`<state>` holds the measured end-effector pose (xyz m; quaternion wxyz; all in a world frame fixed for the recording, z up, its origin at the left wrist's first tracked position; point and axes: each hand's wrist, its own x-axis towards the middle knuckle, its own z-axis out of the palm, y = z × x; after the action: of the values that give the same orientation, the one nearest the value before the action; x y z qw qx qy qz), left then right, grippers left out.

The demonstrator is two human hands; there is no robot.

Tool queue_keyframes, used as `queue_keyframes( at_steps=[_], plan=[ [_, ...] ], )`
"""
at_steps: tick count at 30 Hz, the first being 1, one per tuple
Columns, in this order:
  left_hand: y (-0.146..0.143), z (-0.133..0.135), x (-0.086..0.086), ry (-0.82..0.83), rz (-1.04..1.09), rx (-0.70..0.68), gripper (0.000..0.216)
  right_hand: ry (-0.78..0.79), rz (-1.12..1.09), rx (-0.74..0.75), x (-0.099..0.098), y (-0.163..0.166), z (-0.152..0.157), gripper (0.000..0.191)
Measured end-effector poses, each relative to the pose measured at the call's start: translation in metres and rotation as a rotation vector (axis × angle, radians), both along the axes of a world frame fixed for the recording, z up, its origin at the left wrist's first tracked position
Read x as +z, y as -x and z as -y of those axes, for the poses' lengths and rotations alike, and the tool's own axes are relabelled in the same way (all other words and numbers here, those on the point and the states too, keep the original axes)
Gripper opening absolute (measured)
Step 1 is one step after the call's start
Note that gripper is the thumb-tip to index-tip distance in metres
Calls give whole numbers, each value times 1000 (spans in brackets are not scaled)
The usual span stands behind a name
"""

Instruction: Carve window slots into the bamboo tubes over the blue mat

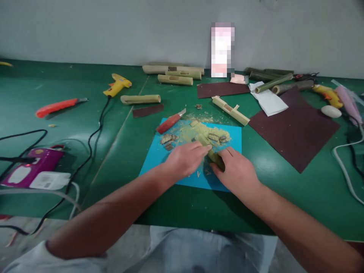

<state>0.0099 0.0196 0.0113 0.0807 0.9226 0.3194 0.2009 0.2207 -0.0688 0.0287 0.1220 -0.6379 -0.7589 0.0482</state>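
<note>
Over the mat (155,161), my left hand (187,159) and right hand (240,167) pinch bamboo (216,159): probably light, stiff, best held near its ends.

Bamboo piece (216,158), partly hidden

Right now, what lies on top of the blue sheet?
On the blue sheet: pale shavings, brown fragments and, across its far left corner, a red-handled knife. The left hand and right hand grip a bamboo piece over it. Hands and shavings hide whatever is beneath them.
</note>
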Motion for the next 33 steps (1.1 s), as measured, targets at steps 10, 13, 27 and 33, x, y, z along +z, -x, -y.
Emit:
queue_keyframes(
  at_steps=[10,13,27,33],
  plan=[
    [1,-1,0,-9,113,64,34,-6,-1,-12,2,0,0,15],
    [1,-3,0,-22,105,-7,35,8,2,-16,3,0,0,15],
    [1,-6,-1,-40,108,111,34,54,9,-35,7,-1,0,18],
    [2,1,-3,-49,83,31,32,32,11,-3,0,-2,1,20]
  ],
)
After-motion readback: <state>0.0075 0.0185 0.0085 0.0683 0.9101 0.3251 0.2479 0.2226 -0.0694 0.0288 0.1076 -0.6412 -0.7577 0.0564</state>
